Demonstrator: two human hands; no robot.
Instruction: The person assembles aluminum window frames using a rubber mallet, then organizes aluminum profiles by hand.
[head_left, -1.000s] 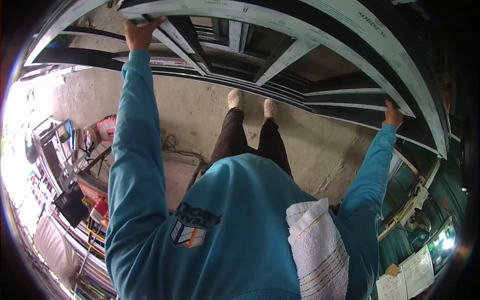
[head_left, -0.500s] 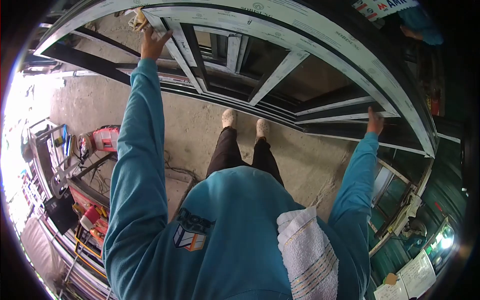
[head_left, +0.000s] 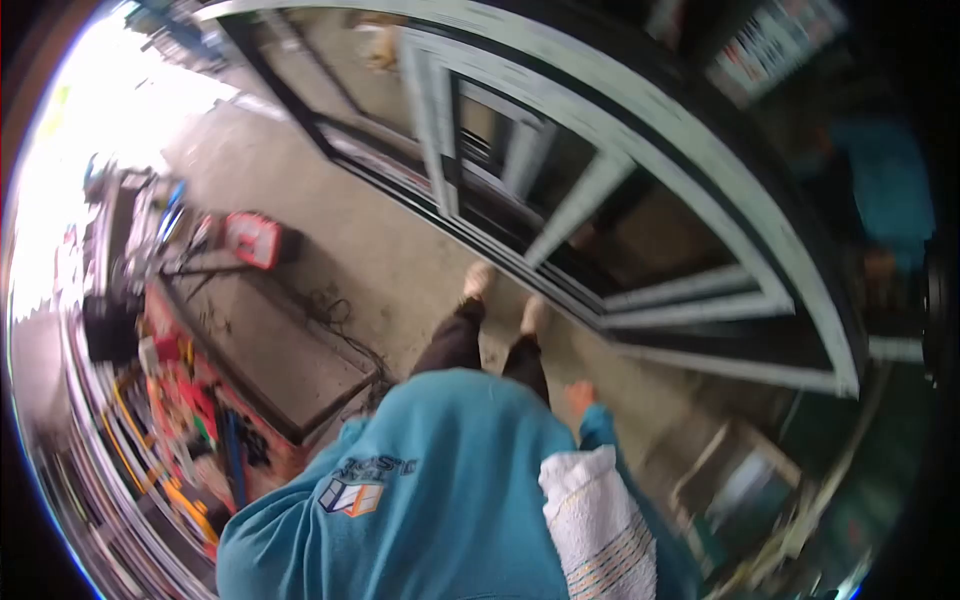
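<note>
Window frame: the large multi-paned frame [head_left: 625, 155], dark with pale film strips on its faces, stood across the concrete floor [head_left: 390, 230] ahead of the person; what held it up could not be told.
Handling it well: with no hand seen on it, the frame probably needed a sure rest first; any fresh hold was best taken at two well-spaced profiles, pressing evenly so the film did not slide under the fingers.
Footing: the pale clogs [head_left: 478, 280] were near the bottom edge, so toes seemed best kept back from it.
Right grip: the right hand [head_left: 580, 395] hung beside the leg, loosely open, nothing seen in it and apparently off the frame; blur hid the exact spread.
Left grip: the left hand was out of sight past its bent blue sleeve [head_left: 285, 525], so its state could not be told.
Tan item: something tan [head_left: 380, 45], too blurred to name, showed near the frame's far end.
Floor clutter: a cable [head_left: 340, 310] lay near a red-and-white case [head_left: 253, 240], a likely trip point.
Co-worker: a blue sleeve [head_left: 885, 180] showed beyond the frame, worth minding.
Towel: a white towel [head_left: 600, 520] lay over the person's chest.
</note>
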